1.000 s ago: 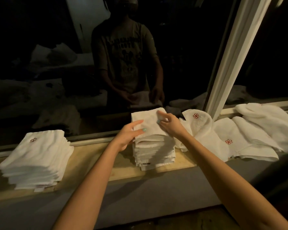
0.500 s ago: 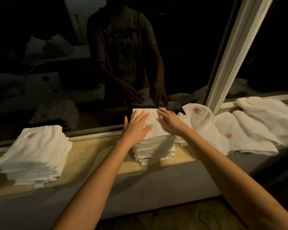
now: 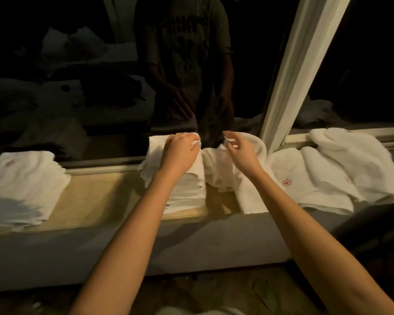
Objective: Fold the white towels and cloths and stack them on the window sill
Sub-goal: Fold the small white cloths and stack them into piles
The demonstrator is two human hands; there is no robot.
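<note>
A tall stack of folded white cloths (image 3: 187, 192) stands mid-sill on the wooden window sill (image 3: 100, 196). My left hand (image 3: 180, 153) lies over the stack's top, its fingertips pinching a corner of a loose white cloth (image 3: 216, 169) just right of the stack. My right hand (image 3: 239, 148) pinches the same cloth's upper edge, so the cloth sags between the two hands. A second folded stack (image 3: 23, 185) with a red emblem sits at the sill's left end. Unfolded white towels (image 3: 316, 178) lie heaped to the right.
The dark window glass (image 3: 100, 87) behind the sill mirrors a person and a room. A slanted white frame post (image 3: 305, 64) rises right of my hands. Below the sill runs a grey wall face (image 3: 191, 244), with a dark object (image 3: 378, 226) at the right edge.
Both hands have left the top of the middle stack's cloth and shifted right. They now pinch the loose cloth beside the stack, which has been drawn up between them.
</note>
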